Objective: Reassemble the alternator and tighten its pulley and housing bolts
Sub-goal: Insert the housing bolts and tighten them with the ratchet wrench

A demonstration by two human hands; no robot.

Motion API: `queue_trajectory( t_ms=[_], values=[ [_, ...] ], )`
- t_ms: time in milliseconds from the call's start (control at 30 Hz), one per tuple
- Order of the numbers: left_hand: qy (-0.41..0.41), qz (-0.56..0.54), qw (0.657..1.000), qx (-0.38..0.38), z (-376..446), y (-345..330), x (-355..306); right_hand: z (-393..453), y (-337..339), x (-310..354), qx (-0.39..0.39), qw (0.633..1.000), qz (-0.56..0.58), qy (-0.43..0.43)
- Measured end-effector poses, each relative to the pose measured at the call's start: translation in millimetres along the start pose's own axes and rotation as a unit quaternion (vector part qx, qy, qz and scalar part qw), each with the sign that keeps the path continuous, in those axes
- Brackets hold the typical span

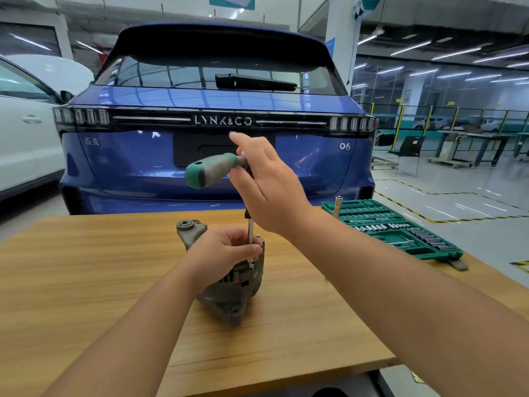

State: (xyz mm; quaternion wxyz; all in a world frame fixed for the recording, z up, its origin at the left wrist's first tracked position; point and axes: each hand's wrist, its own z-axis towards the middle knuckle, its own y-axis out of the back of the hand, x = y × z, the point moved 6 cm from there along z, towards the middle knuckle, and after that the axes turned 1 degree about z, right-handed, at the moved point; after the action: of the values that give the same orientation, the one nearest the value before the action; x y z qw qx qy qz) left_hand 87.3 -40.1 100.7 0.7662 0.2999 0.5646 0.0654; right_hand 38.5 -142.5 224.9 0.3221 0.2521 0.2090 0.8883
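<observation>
The grey alternator [229,296] stands on edge in the middle of the wooden table [86,267]. My left hand [226,250] rests on its top and pinches the thin steel extension bar [250,233], which stands upright on a housing bolt. A ratchet with a green handle [209,170] sits on top of the bar, its handle pointing left. My right hand [269,184] is at the ratchet's head with its fingers stretched out and blurred, its back towards me. The thumb and the ratchet head are hidden behind it.
An open green socket set [400,227] lies on the table's right side, with a steel socket piece [337,206] standing upright at its near corner. A blue car [200,110] is parked just beyond the table's far edge. A white car [23,133] stands at the left.
</observation>
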Motion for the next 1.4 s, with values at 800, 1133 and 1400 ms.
queue_trajectory(
  t_ms=[800,1133,1400],
  values=[
    [0.005,0.009,1.000,0.002,1.8,-2.7,-0.2,12.0,-20.4,-35.6,-0.070,0.695,0.553,-0.454],
    [0.002,0.012,1.000,-0.007,-1.4,-0.3,-2.5,11.4,8.0,2.2,-0.034,0.995,-0.035,0.090],
    [0.013,0.011,1.000,-0.010,-4.3,-2.6,-7.8,13.1,2.0,-5.1,0.037,0.997,-0.037,0.050]
  ],
)
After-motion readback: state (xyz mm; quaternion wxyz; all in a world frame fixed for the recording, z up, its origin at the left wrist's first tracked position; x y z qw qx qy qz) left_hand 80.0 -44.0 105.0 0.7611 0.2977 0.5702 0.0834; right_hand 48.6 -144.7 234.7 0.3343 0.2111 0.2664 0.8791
